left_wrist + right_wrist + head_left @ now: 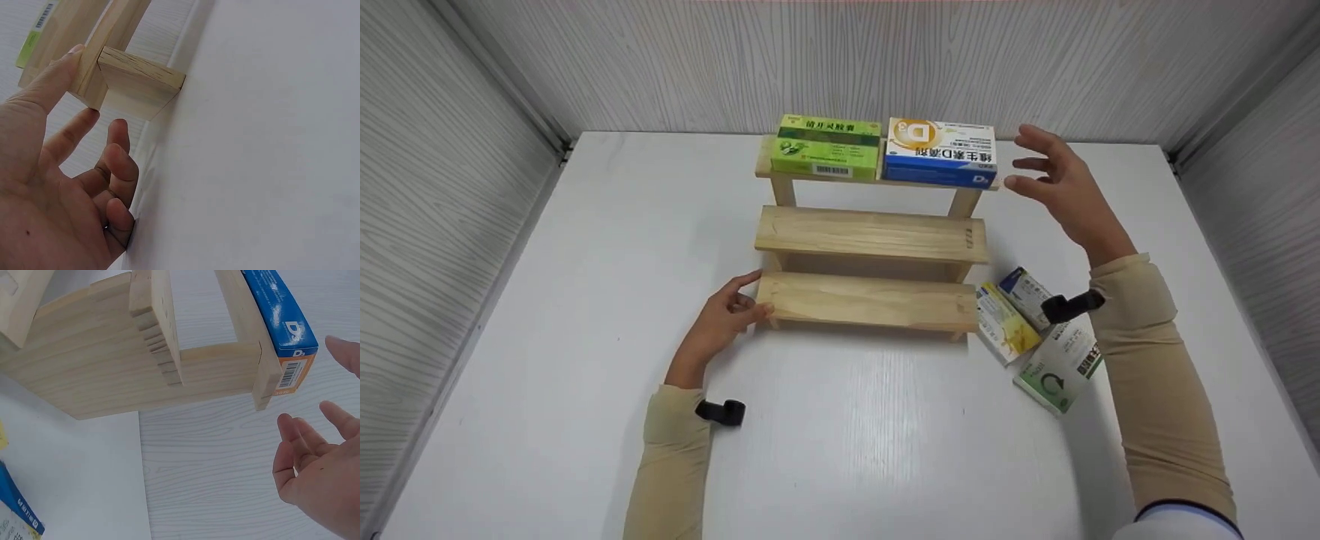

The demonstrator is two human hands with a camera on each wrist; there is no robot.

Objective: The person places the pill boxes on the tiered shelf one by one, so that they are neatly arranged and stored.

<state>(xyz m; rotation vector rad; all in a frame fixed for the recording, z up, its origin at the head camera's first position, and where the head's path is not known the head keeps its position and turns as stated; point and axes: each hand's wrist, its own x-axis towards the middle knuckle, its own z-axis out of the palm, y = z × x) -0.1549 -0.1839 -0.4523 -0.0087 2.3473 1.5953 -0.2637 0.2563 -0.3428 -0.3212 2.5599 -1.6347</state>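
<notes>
L hand [720, 315] touches shelf [870, 300]; R hand [1057, 187] near blue box [939, 152].

Pale, unvarnished wood with visible grain forms the stepped shelf [870, 236]; the cardboard medicine boxes [937, 150] look glossy; the white desk [885, 435] is smooth with a slight sheen.

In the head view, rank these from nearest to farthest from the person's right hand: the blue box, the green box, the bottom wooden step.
1. blue box: top shelf, just left of the right hand.
2. green box: top shelf, beyond the blue one.
3. bottom wooden step: lowest, by the left hand.
</notes>
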